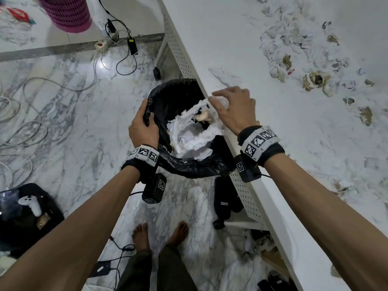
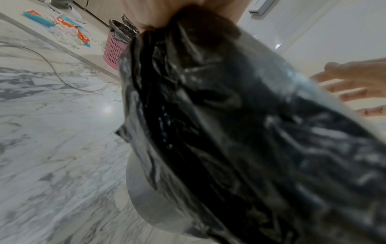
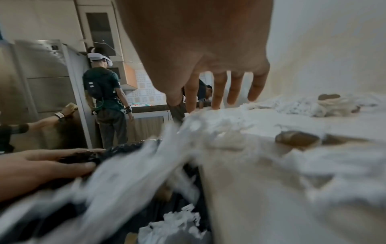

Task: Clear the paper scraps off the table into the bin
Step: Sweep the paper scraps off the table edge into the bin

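Note:
A bin with a black liner [image 1: 189, 166] stands on the floor against the white table's [image 1: 231, 38] edge. My left hand [image 1: 144, 124] grips the liner's rim, thumb inside; in the left wrist view the crumpled liner [image 2: 208, 132] fills the frame. My right hand [image 1: 228, 106] is at the table edge with fingers [image 3: 217, 92] straight, pressing on white scraps [image 3: 208, 128]. A clump of white and brown paper [image 1: 193, 135] tumbles over the edge into the bin. Several torn scraps [image 1: 294, 45] lie scattered across the far right of the table.
A pink basket [image 1: 67, 13] stands on the marble floor at the top left. Cables [image 1: 21, 122] and chargers trail over the floor. A black case with a white controller [image 1: 29, 204] is at the lower left. My bare feet [image 1: 159, 234] are below the bin. A person [image 3: 104, 92] stands beyond.

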Available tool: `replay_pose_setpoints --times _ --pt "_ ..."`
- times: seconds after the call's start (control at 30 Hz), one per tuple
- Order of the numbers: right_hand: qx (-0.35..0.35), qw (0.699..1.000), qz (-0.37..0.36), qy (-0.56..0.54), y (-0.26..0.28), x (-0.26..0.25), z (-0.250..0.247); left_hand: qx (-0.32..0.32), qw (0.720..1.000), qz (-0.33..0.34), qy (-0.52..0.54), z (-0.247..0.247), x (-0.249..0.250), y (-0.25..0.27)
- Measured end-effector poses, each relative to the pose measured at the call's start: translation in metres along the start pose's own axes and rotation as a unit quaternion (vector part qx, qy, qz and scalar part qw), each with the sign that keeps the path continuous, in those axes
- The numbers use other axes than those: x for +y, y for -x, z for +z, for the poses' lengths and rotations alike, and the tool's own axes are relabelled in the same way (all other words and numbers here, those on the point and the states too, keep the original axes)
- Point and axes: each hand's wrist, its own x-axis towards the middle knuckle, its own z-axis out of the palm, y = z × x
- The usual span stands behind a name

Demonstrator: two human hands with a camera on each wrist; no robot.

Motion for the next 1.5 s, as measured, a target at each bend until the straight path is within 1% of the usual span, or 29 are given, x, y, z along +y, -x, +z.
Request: replay_pose_setpoints --times 0.07,0.1,0.13,0.23,0.3,0.33,0.4,0.47,0.53,0.6,0.63,0.7,0.73,0.77,0.8,0.83,0.87,0.93,0.97,1.0,1.07,1.1,1.13,1.17,1.23,1.33,1.4,1.47,1.5 --pt "0.064 0.998 -0.005 0.012 -0.007 0.000 -0.006 -0.004 1.000 0.006 -0.009 0.000 0.001 -0.003" --pt "0.060 0.998 -0.001 0.001 -0.015 0.002 -0.007 -0.005 1.000 0.007 -0.012 0.000 0.001 -0.004" --pt "0.030 0.999 0.012 -0.020 -0.025 0.005 -0.007 -0.005 1.000 0.006 -0.013 0.000 0.001 -0.005" --pt "-0.107 0.990 0.068 -0.057 -0.052 0.014 0.001 -0.007 1.000 0.009 -0.008 0.001 0.001 -0.008" --pt "-0.159 0.983 0.066 -0.056 -0.057 0.012 0.006 -0.008 1.000 0.013 -0.005 0.002 0.000 -0.011" --pt "-0.165 0.984 0.048 -0.054 -0.054 0.008 0.007 -0.008 1.000 0.013 -0.005 0.003 -0.001 -0.012" --pt "-0.139 0.988 -0.013 -0.059 -0.041 0.000 0.008 -0.006 1.000 0.011 -0.007 0.003 -0.001 -0.014" --pt "-0.098 0.987 -0.059 -0.115 -0.025 -0.006 0.007 -0.007 1.000 0.010 -0.009 0.003 0.000 -0.014" --pt "-0.029 0.983 -0.055 -0.171 -0.017 -0.005 0.003 -0.009 1.000 0.009 -0.008 0.003 0.000 -0.014" --pt "0.030 0.988 -0.027 -0.146 -0.019 0.006 0.000 -0.011 1.000 0.008 -0.008 0.003 0.000 -0.013" --pt "0.022 0.993 -0.002 -0.117 -0.022 0.014 0.000 -0.010 1.000 0.008 -0.008 0.003 0.001 -0.012" --pt "-0.068 0.994 0.059 -0.059 -0.022 0.027 0.004 -0.008 1.000 0.006 -0.013 0.002 0.000 -0.010" --pt "-0.112 0.990 0.075 -0.034 -0.017 0.029 0.007 -0.009 1.000 0.003 -0.014 0.002 -0.001 -0.009" --pt "-0.137 0.988 0.067 -0.020 -0.010 0.028 0.011 -0.010 1.000 0.000 -0.014 0.002 -0.001 -0.008" --pt "-0.142 0.988 0.042 -0.031 -0.002 0.026 0.013 -0.012 1.000 -0.002 -0.012 0.002 -0.003 -0.007" --pt "-0.125 0.990 0.012 -0.060 0.007 0.022 0.012 -0.015 1.000 -0.003 -0.010 0.002 -0.003 -0.006" --pt "-0.091 0.991 -0.007 -0.093 0.014 0.021 0.007 -0.018 1.000 -0.002 -0.008 0.002 -0.005 -0.004" --pt "-0.017 0.994 0.000 -0.107 0.022 0.029 -0.002 -0.028 1.000 0.004 -0.003 0.001 -0.006 -0.001" --pt "0.005 0.996 0.022 -0.085 0.022 0.038 -0.006 -0.031 0.999 0.007 -0.003 0.001 -0.006 0.000" --pt "0.003 0.997 0.061 -0.057 0.021 0.051 -0.008 -0.035 0.999 0.009 -0.004 0.000 -0.007 0.001" --pt "-0.057 0.983 0.172 -0.030 0.020 0.070 -0.009 -0.039 0.999 0.009 -0.006 0.001 -0.008 0.003" --pt "-0.086 0.974 0.208 -0.034 0.021 0.072 -0.006 -0.040 0.999 0.008 -0.006 0.000 -0.008 0.004" --pt "-0.109 0.969 0.219 -0.040 0.025 0.070 -0.001 -0.040 0.999 0.005 -0.005 0.000 -0.009 0.005" --pt "-0.123 0.970 0.206 -0.037 0.031 0.062 0.004 -0.039 0.999 0.003 -0.006 0.000 -0.009 0.006" --pt "-0.137 0.980 0.141 -0.035 0.044 0.039 0.014 -0.038 0.999 0.007 -0.007 0.000 -0.010 0.008" --pt "-0.141 0.985 0.049 -0.091 0.058 0.008 0.017 -0.043 0.999 0.016 -0.015 0.000 -0.011 0.011" --pt "-0.095 0.986 0.039 -0.134 0.062 0.004 0.008 -0.048 0.999 0.019 -0.018 0.000 -0.011 0.014" --pt "-0.036 0.992 0.059 -0.109 0.064 0.014 -0.004 -0.052 0.998 0.024 -0.016 -0.002 -0.011 0.018" --pt "-0.014 0.993 0.088 -0.074 0.065 0.024 -0.010 -0.055 0.998 0.025 -0.014 -0.002 -0.011 0.020"
